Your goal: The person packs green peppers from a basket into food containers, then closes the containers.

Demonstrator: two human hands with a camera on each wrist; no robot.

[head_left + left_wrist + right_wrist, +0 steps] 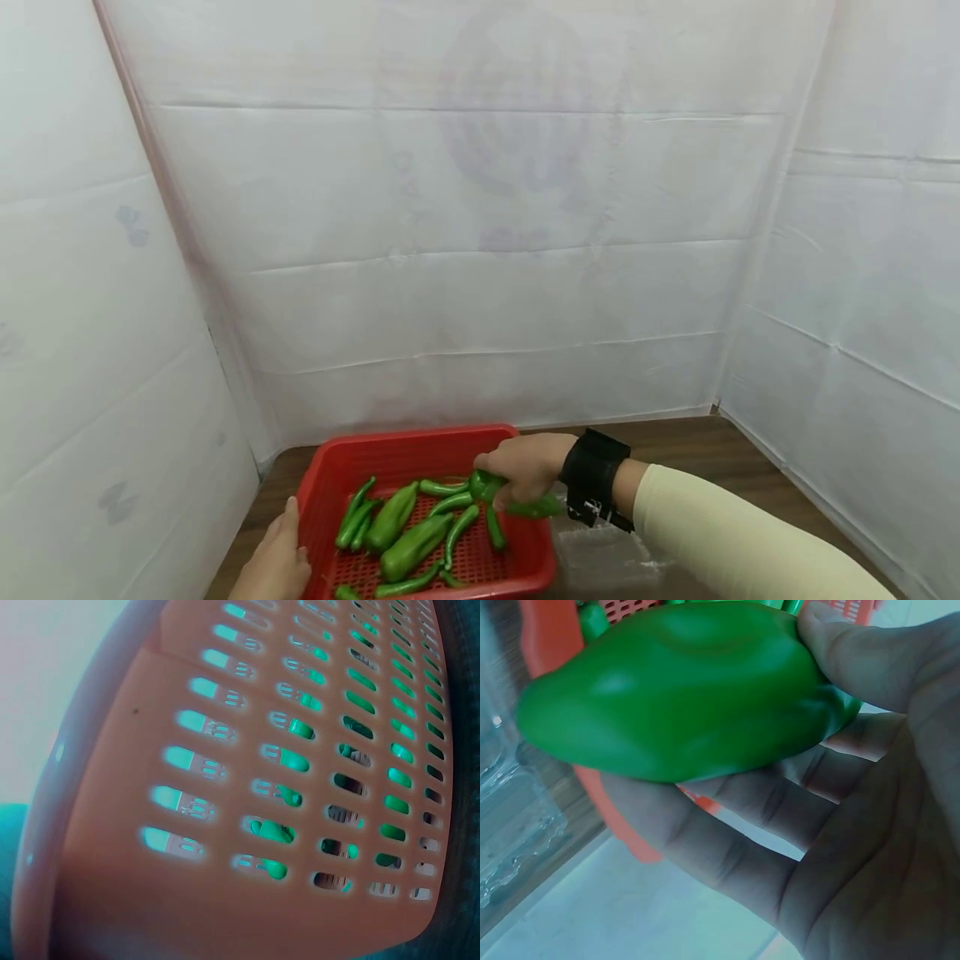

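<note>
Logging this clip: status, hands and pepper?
Right hand grips green pepper over red basket. Left hand rests on basket's left rim. Clear plastic tray beside basket; nothing blocking.

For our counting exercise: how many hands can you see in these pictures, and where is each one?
2. The left hand rests against the outer left wall of the red basket. The right hand grips a green pepper over the basket's right rim.
</note>
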